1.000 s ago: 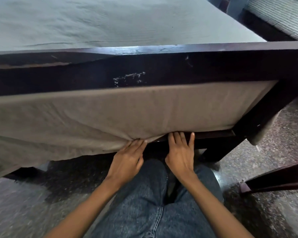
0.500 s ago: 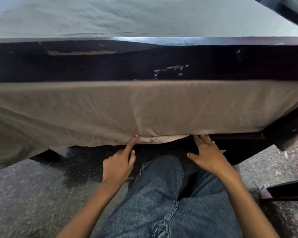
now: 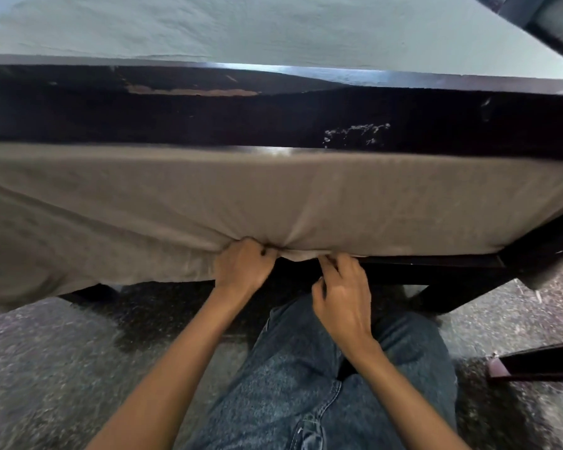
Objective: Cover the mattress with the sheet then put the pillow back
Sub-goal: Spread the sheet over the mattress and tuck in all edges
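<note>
A grey-brown sheet [image 3: 208, 196] hangs over the side of the bed below the dark wooden rail [image 3: 208, 121] and lies flat across the mattress top [image 3: 241, 24]. My left hand [image 3: 242, 266] grips a bunched fold at the sheet's lower edge, fingers curled into the cloth. Beside it, my right hand [image 3: 343, 289] has curled fingers at the same edge, where the cloth meets the dark lower frame bar [image 3: 436, 259]. To the left the sheet sags loose towards the floor. No pillow is in view.
I am low in front of the bed, my jeans-clad legs [image 3: 306, 384] under my arms. The speckled stone floor [image 3: 46, 368] spreads left and right. A bed leg [image 3: 442, 297] stands at right; a dark wooden piece [image 3: 540, 362] juts in from the right edge.
Both hands went from straight fingers at the sheet's lower edge to curled fingers, and came closer together. The cloth now bunches at my left hand. The view shifted left along the bed.
</note>
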Action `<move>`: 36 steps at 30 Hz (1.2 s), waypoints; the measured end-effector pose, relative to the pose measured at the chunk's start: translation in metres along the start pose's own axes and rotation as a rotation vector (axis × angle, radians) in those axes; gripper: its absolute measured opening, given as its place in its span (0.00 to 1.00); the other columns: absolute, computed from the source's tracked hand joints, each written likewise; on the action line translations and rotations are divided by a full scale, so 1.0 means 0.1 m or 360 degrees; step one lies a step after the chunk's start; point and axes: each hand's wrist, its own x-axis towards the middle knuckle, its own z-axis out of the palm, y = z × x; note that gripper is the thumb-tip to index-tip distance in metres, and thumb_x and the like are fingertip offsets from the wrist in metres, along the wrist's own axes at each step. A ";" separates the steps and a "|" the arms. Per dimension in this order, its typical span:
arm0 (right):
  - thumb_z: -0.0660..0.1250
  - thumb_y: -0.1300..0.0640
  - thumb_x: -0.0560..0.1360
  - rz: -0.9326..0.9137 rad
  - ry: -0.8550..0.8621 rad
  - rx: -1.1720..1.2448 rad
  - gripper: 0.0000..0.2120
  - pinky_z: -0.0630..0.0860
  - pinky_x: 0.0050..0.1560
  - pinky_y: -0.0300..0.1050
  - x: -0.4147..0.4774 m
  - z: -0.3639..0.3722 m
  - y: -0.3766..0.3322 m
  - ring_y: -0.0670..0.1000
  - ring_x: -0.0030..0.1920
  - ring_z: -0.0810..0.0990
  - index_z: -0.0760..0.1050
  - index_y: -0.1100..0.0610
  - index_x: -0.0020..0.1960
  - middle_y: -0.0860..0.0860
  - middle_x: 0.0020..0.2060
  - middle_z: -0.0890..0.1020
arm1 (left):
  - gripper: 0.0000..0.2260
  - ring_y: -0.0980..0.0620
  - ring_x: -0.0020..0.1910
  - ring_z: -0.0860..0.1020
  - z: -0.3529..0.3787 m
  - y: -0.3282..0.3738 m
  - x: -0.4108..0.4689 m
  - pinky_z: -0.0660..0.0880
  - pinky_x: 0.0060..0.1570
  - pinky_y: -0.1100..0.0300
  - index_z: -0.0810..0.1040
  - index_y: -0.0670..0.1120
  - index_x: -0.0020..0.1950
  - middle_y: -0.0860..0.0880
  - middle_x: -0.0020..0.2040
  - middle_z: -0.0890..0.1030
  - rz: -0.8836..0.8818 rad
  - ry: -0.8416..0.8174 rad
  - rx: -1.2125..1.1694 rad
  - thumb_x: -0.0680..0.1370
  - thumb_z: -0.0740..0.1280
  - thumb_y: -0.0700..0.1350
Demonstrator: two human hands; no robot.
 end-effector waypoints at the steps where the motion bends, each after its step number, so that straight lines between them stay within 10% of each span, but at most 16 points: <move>1: 0.69 0.68 0.66 0.0023 0.0058 0.0015 0.18 0.76 0.46 0.50 0.01 -0.03 -0.01 0.58 0.46 0.77 0.79 0.67 0.55 0.58 0.47 0.78 | 0.21 0.42 0.49 0.80 0.03 -0.06 -0.07 0.75 0.45 0.55 0.83 0.49 0.52 0.44 0.49 0.84 0.0108 0.0071 0.0085 0.78 0.53 0.57; 5: 0.60 0.63 0.67 -0.0013 -0.0003 -0.0086 0.17 0.77 0.48 0.50 0.13 -0.05 0.04 0.58 0.44 0.77 0.80 0.65 0.52 0.57 0.46 0.79 | 0.20 0.43 0.49 0.80 0.16 -0.27 -0.31 0.74 0.42 0.54 0.65 0.57 0.72 0.44 0.50 0.83 0.0317 0.0056 0.0137 0.80 0.57 0.52; 11: 0.64 0.63 0.62 0.0027 -0.0158 -0.0312 0.21 0.66 0.58 0.49 0.08 0.05 -0.04 0.57 0.49 0.79 0.80 0.65 0.54 0.58 0.50 0.81 | 0.13 0.54 0.20 0.72 0.09 -0.40 -0.61 0.64 0.22 0.65 0.82 0.49 0.49 0.53 0.24 0.74 0.0656 0.0605 -0.0227 0.75 0.59 0.48; 18: 0.67 0.60 0.55 0.0178 -0.0312 -0.0364 0.24 0.56 0.69 0.60 0.19 0.18 -0.14 0.59 0.53 0.79 0.79 0.63 0.51 0.57 0.46 0.82 | 0.22 0.49 0.36 0.81 0.38 -0.18 -0.53 0.74 0.33 0.55 0.62 0.59 0.73 0.50 0.38 0.82 0.0537 0.0059 -0.0053 0.79 0.58 0.51; 25: 0.75 0.56 0.58 0.0314 -0.0539 -0.0372 0.32 0.52 0.67 0.72 0.18 0.18 -0.21 0.58 0.66 0.71 0.74 0.59 0.61 0.55 0.57 0.77 | 0.25 0.45 0.25 0.77 0.44 -0.19 -0.55 0.68 0.25 0.59 0.63 0.55 0.73 0.48 0.28 0.78 0.0338 0.0305 -0.0012 0.77 0.64 0.47; 30: 0.60 0.47 0.77 0.0261 -0.1198 -0.0071 0.33 0.47 0.75 0.56 0.41 -0.24 -0.04 0.52 0.76 0.51 0.51 0.55 0.77 0.51 0.76 0.55 | 0.23 0.40 0.47 0.80 0.22 -0.14 -0.42 0.73 0.42 0.52 0.55 0.64 0.74 0.43 0.47 0.82 0.0056 0.0145 0.0073 0.81 0.55 0.50; 36: 0.61 0.52 0.78 0.0044 -0.1045 0.0395 0.24 0.59 0.73 0.44 0.13 -0.39 -0.25 0.48 0.73 0.61 0.64 0.56 0.73 0.49 0.74 0.63 | 0.16 0.42 0.58 0.76 0.15 -0.11 -0.06 0.72 0.50 0.54 0.76 0.52 0.64 0.43 0.58 0.80 0.0011 0.0047 0.0017 0.78 0.58 0.47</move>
